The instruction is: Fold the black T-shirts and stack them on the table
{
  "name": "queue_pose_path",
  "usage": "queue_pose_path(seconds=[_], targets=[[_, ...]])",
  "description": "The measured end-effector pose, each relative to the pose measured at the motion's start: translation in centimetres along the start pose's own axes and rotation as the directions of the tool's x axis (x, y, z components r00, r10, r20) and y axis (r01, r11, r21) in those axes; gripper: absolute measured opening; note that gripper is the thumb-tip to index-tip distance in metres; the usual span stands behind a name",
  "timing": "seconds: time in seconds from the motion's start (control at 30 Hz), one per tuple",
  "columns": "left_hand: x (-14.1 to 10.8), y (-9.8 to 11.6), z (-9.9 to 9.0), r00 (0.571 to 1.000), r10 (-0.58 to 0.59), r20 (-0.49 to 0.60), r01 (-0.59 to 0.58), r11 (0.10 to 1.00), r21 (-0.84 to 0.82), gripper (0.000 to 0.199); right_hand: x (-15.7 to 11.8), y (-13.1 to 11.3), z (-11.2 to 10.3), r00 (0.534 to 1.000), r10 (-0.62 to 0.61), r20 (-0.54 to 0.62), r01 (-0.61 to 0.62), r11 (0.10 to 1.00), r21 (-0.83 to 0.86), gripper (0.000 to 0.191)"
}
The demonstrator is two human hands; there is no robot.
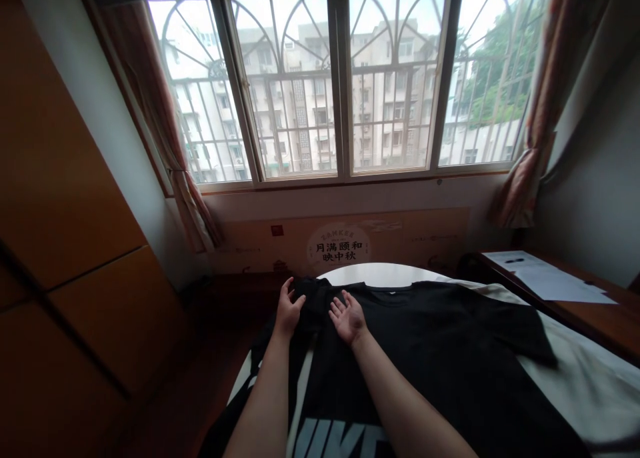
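Note:
A black T-shirt (430, 351) with large pale lettering is spread over a round white table (380, 273). Its neckline lies near the far edge, and one sleeve reaches out to the right. My left hand (289, 310) is over the shirt's left shoulder area, fingers apart, with nothing visible in it. To its right my right hand (349, 317) is turned palm up, fingers spread and holding nothing, left of the neckline. Dark cloth with white marks hangs beside my left forearm.
Pale cloth (580, 365) lies on the table at the right. Beyond it, a wooden desk (620, 315) holds white papers (545, 278). Behind the table stand a printed panel (425, 235) and a barred window with tied curtains (520, 178). An orange-brown cabinet (85, 311) is at the left.

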State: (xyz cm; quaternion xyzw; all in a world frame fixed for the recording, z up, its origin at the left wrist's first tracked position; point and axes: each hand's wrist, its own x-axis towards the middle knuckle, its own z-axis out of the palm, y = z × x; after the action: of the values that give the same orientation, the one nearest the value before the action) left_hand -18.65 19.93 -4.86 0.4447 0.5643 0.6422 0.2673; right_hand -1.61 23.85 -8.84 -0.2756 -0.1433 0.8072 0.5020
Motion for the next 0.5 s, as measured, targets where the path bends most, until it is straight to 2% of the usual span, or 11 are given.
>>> queue_pose_path(seconds=[0.07,0.13,0.23,0.33,0.37,0.43,0.5], targets=[[-0.6,1.2,0.7,0.996,0.003,0.088,0.003,0.998,-0.068,0.083,-0.2,-0.3,-0.2,1.0,0.005,0.03,-0.005,1.0,0.005,0.049],[-1.4,2.8,1.4,0.974,-0.021,0.226,0.058,0.985,-0.16,0.09,-0.4,-0.5,-0.3,0.998,0.007,0.057,-0.008,1.0,0.009,0.051],[-2.6,5.4,2.2,0.876,-0.088,0.474,0.229,0.941,-0.248,0.087,-0.7,-0.9,-0.3,0.995,0.0,0.102,-0.001,1.0,0.012,0.053],[-3.1,7.5,2.1,0.795,-0.081,0.602,0.277,0.93,-0.241,0.075,-1.0,-1.1,-0.1,0.987,-0.027,0.156,0.025,1.0,0.01,0.054],[-3.0,7.8,1.9,0.784,-0.081,0.615,0.246,0.951,-0.189,0.071,-1.1,-1.1,0.0,0.985,-0.038,0.168,0.037,0.999,0.008,0.054],[-2.6,7.8,1.5,0.781,-0.13,0.61,0.143,0.989,0.028,0.064,-1.3,-1.1,0.1,0.982,-0.061,0.178,0.062,0.998,0.001,0.054],[-2.3,7.0,1.0,0.794,-0.204,0.572,0.051,0.961,0.272,0.053,-1.4,-1.2,0.1,0.981,-0.09,0.174,0.093,0.996,-0.01,0.053]])
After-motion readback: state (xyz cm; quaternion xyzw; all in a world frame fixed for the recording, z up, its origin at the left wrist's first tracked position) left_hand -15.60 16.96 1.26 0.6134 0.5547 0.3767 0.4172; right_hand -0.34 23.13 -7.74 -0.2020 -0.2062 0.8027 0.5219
